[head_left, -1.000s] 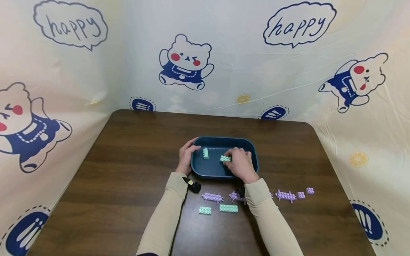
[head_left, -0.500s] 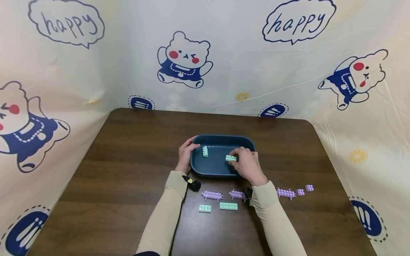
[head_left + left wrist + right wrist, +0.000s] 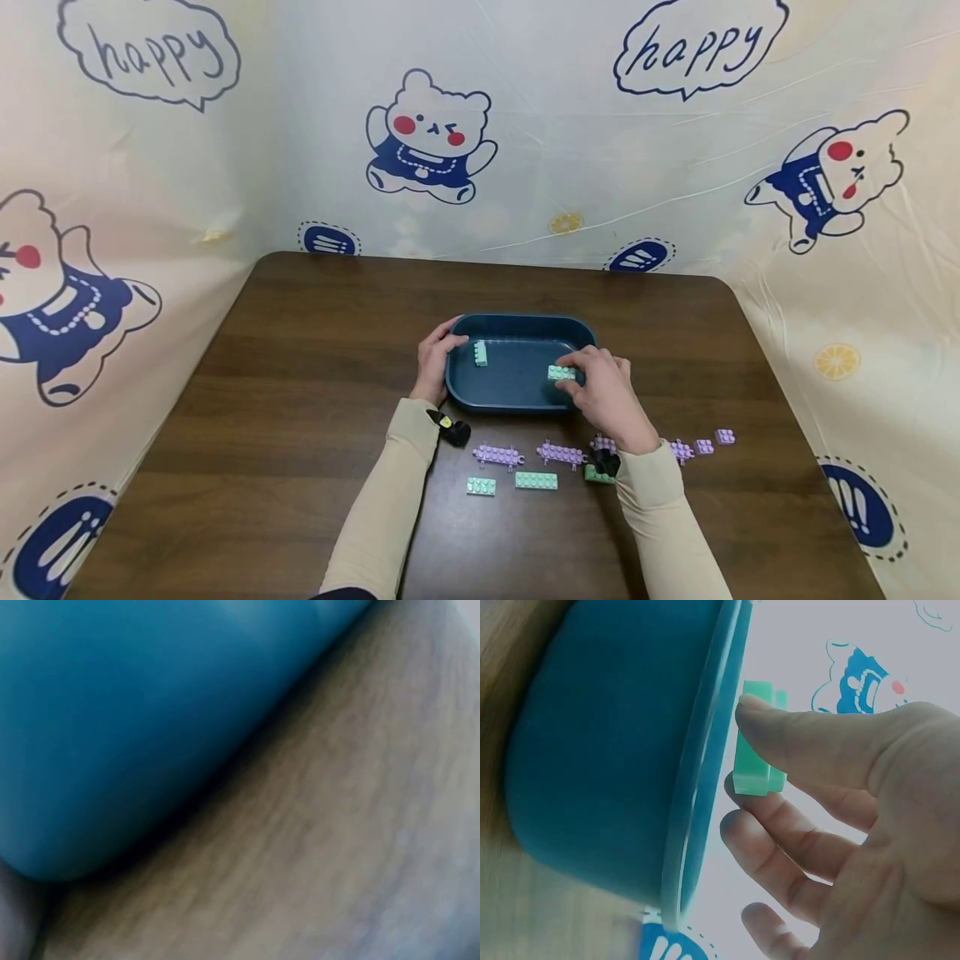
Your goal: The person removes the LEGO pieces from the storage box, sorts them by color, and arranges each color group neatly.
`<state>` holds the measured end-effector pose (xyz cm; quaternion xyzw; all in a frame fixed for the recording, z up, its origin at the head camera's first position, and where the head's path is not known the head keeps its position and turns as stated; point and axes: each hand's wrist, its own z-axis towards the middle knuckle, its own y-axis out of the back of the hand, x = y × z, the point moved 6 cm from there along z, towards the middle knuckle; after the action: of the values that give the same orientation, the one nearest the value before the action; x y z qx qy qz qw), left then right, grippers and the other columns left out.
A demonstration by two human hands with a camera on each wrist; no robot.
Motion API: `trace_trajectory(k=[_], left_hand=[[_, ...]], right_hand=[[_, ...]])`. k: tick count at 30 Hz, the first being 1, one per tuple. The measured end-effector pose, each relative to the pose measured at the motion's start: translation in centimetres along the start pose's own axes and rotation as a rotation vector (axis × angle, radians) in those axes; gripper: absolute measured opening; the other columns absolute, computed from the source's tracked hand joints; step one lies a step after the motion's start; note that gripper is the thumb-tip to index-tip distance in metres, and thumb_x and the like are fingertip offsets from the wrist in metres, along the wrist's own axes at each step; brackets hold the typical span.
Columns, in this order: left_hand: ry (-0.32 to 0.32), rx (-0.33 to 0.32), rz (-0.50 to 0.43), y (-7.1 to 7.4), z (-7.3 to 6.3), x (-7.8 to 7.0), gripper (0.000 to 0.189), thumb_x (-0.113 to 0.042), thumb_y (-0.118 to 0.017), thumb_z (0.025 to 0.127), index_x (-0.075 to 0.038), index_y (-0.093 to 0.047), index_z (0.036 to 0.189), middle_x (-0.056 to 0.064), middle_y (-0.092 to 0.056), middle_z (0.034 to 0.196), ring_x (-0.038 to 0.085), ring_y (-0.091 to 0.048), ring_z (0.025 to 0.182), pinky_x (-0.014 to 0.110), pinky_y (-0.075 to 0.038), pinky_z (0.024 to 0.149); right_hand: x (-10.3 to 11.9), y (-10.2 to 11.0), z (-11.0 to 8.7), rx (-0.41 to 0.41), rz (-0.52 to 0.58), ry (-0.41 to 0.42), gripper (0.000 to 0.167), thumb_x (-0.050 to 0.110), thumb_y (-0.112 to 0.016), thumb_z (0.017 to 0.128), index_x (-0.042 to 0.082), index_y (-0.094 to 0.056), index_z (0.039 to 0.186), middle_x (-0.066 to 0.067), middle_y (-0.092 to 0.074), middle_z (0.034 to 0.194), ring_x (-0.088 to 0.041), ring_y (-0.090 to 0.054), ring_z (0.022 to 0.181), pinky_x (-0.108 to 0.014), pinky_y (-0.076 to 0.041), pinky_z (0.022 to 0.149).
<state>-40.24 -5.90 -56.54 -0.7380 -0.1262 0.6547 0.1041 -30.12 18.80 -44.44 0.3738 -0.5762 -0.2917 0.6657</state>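
My left hand point(image 3: 432, 362) grips the left end of a dark blue tray point(image 3: 510, 407), its thumb over the rim. Only the tray's outer wall point(image 3: 135, 712) and the tabletop show in the left wrist view. Between thumb and fingers my right hand point(image 3: 609, 396) pinches a mint green toy building brick point(image 3: 561, 372) over the tray's right end. In the right wrist view the held brick point(image 3: 751, 769) is just above the tray rim point(image 3: 697, 761), with its studs facing the palm. Another mint brick point(image 3: 481, 353) sits inside the tray at the left.
In front of the tray, purple bricks with side pegs point(image 3: 498, 456) form a row, ending in two small purple bricks point(image 3: 725, 436) at right. Nearer lie mint bricks point(image 3: 536, 481) and a darker green one point(image 3: 598, 474), partly hidden by the right wrist's black camera point(image 3: 606, 461).
My right hand has moved right with the pinched brick, from about the tray's middle to its right end. The left hand keeps its hold on the tray.
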Motion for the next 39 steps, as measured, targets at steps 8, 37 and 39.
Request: trace_trajectory(k=[8,37,39], left_hand=[[-0.004,-0.004,0.017,0.0,0.0,0.2,0.038,-0.015,-0.068,0.083,-0.015,-0.069,0.121,0.004,-0.061,0.129,0.021,-0.052,0.117,0.038,-0.041,0.099],[-0.002,-0.020,0.062,0.0,0.0,0.1,0.037,-0.018,-0.068,0.084,-0.018,-0.070,0.120,0.000,-0.061,0.129,0.021,-0.051,0.119,0.042,-0.036,0.103],[-0.003,-0.023,0.058,0.0,0.0,0.0,0.036,-0.016,-0.067,0.085,-0.017,-0.070,0.120,0.001,-0.061,0.129,0.021,-0.051,0.119,0.042,-0.036,0.104]], right_hand=[[-1.0,1.2,-1.4,-0.044,0.008,-0.008,0.022,0.013,-0.075,0.085,0.010,-0.073,0.107,-0.007,-0.062,0.104,-0.030,-0.050,0.098,-0.054,-0.023,0.091],[-2.6,3.2,-4.6,-0.126,-0.003,-0.037,0.023,0.014,-0.077,0.083,0.011,-0.072,0.105,-0.004,-0.063,0.100,-0.028,-0.050,0.096,-0.052,-0.022,0.088],[-2.7,3.2,-4.7,-0.128,-0.010,-0.047,0.023,0.014,-0.077,0.083,0.011,-0.072,0.105,-0.005,-0.063,0.100,-0.028,-0.051,0.096,-0.053,-0.022,0.088]])
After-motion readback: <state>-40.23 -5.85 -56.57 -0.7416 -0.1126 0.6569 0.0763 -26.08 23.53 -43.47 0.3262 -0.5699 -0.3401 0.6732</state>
